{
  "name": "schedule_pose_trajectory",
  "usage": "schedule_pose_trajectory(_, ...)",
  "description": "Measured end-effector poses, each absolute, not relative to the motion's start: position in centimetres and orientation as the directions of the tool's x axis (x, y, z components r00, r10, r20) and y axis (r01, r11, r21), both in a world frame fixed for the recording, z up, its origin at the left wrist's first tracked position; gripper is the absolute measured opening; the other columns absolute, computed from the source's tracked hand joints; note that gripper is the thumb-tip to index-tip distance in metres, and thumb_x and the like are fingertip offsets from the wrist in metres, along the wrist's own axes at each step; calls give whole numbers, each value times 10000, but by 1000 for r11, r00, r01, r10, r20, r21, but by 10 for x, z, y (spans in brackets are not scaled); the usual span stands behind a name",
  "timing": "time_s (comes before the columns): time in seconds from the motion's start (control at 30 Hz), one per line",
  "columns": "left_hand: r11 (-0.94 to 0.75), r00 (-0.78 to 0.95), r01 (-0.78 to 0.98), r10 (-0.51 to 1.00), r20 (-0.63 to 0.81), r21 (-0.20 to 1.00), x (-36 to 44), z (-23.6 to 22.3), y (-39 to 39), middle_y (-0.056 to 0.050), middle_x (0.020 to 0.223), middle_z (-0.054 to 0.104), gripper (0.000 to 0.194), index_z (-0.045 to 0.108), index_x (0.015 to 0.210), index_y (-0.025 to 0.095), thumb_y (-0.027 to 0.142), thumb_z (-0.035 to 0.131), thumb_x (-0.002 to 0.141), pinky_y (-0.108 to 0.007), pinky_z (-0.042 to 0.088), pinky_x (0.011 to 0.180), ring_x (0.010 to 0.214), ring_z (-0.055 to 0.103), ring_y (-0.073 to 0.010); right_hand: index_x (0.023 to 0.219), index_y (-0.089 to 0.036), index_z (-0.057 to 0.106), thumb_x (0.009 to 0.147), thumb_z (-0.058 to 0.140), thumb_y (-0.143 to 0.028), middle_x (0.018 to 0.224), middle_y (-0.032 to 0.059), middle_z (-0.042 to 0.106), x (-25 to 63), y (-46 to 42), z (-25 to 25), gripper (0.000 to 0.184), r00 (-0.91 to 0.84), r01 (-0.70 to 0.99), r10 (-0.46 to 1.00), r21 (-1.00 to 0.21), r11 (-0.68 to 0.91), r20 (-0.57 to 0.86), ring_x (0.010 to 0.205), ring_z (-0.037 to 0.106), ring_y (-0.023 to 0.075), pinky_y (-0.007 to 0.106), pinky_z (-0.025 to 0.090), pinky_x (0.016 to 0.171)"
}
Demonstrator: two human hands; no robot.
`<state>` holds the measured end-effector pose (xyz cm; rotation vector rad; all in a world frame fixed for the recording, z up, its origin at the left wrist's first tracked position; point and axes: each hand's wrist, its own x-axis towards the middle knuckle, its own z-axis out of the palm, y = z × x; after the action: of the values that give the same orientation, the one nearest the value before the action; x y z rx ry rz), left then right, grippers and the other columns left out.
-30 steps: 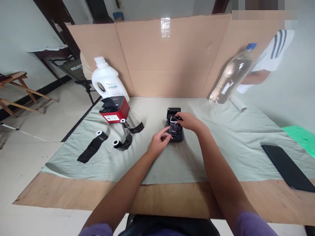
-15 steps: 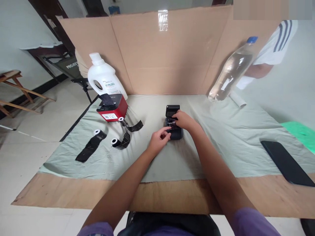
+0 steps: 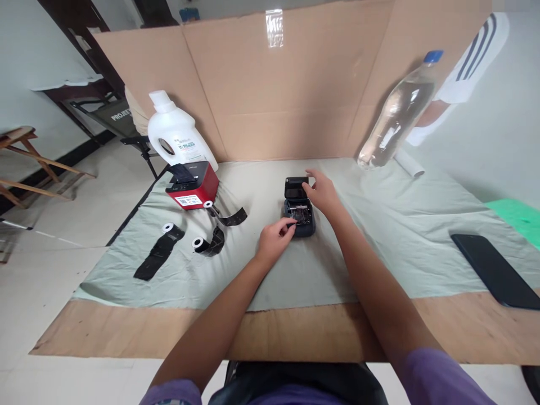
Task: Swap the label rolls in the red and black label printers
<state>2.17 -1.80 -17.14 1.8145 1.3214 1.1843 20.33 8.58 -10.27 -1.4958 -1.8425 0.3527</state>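
Lid [image 3: 294, 188] stands raised on black device [image 3: 305, 229], right hand [image 3: 323, 191] at its edge.

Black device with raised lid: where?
In the head view, the black device sits near the middle of the cloth, left hand at its left side, right hand at its raised lid.

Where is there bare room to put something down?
Bare cloth lies between right arm and phone; a smaller patch between rolls and left arm. Crowded: around the red box and jug, and at the device, where left hand and right hand are.
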Motion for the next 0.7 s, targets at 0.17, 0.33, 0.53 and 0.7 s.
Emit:
schedule_pose_trajectory(0.17, -341, 45, 481, 930, 366, 807, 24, -166, -22, 17, 649, 616, 215, 789, 990, 242, 295, 593, 917, -246, 422, 654, 605, 530, -131, 1113, -172, 655, 863, 568, -182, 1165, 107, 672, 206, 84, -99, 265, -102, 719, 931, -621, 312, 350, 865, 613, 205, 353, 483, 856)
schedule_pose_trajectory(0.33, -404, 24, 558, 881, 472, 725, 24, -166, -26, -25, 767, 728, 227, 797, 1000, 252, 247, 585, 919, -258, 437, 679, 639, 597, -140, 909, -182, 657, 816, 610, -133, 1011, 75, 677, 217, 70, -71, 115, -293, 718, 937, -604, 346, 189, 838, 611, 188, 323, 467, 797)
schedule_pose_trajectory(0.53, -456, 93, 576, 861, 500, 678, 24, -169, -28, -54, 861, 772, 235, 806, 1016, 263, 224, 607, 895, -269, 453, 690, 667, 630, -157, 1052, -191, 698, 871, 572, -159, 948, 76, 711, 227, 57, -51, 223, -247, 732, 967, -643, 224, 55, 832, 632, 200, 318, 464, 734)
schedule_pose_trajectory(0.7, -451, 86, 566, 865, 494, 690, 25, -169, -27, -42, 832, 758, 229, 795, 1009, 257, 221, 602, 891, -265, 444, 684, 641, 607, -146, 1179, -210, 698, 834, 708, -268, 1193, 114, 694, 226, 64, -62, 349, -242, 792, 969, -588, 165, -54, 936, 645, 229, 333, 498, 782)
